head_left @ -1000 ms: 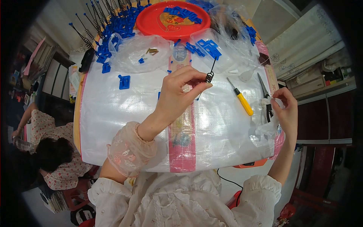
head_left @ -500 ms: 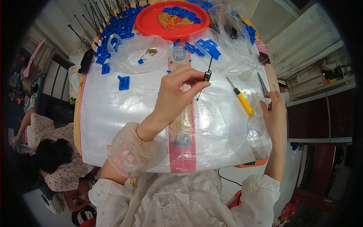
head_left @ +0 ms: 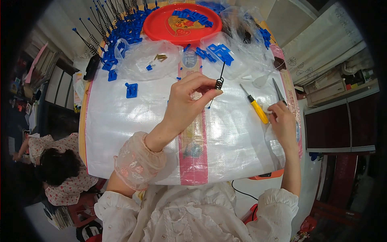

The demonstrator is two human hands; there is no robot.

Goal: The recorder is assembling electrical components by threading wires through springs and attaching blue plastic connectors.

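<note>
White-sheeted table (head_left: 121, 121), dark cabinet (head_left: 328, 128) at right — left grip (head_left: 183, 99) pinches 1 black spring (head_left: 219, 83), right grip (head_left: 284, 121) white scrap (head_left: 265, 107).

Dark cabinet (head_left: 328, 129), flowered curtain (head_left: 326, 48), seemingly pale floor (head_left: 245, 188)

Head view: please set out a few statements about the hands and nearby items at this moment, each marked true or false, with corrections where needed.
1. The left grip holds a black spring. True.
2. A screwdriver lies on the white sheet, to the left of the right grip. True.
3. The screwdriver's handle is red. False: it is yellow and black.
4. The red round tray is empty. False: blue parts lie in it.
5. A blue bracket lies to the right of the screwdriver. False: it lies well to the left, beyond the left grip.
6. The black spring is off the white sheet, raised in the fingers. True.
</note>
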